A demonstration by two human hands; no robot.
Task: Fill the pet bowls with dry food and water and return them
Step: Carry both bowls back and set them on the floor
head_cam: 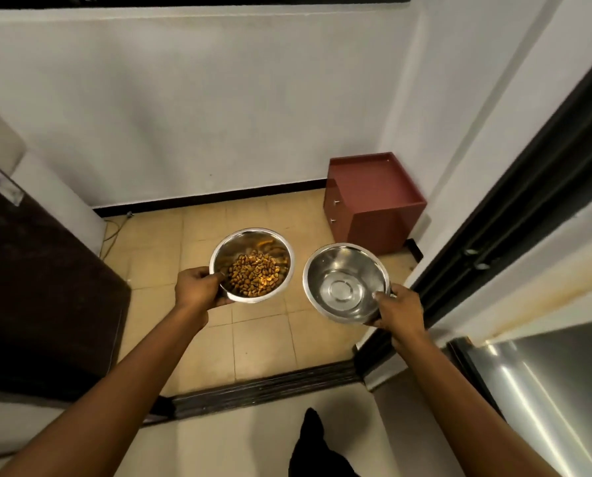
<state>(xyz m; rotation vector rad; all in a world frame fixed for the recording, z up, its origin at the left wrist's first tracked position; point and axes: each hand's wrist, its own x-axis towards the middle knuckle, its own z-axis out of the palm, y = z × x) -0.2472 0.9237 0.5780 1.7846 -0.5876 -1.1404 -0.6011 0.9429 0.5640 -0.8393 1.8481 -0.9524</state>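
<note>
Two steel pet bowls are held in the air above a beige tiled floor. The left bowl (253, 242) holds a heap of brown dry kibble (253, 274); my left hand (198, 287) grips its near-left rim. The right bowl (332, 266) looks shiny inside, and I cannot tell whether water is in it. My right hand (399, 309) grips its near-right rim, thumb over the edge. Both bowls are roughly level and a small gap separates them.
A small red-brown cabinet (373, 197) with two knobs stands in the far right corner against the white wall. A dark door (29, 287) is at the left, a dark door frame (494, 235) at the right. A dark threshold strip (263, 387) crosses the floor below the bowls.
</note>
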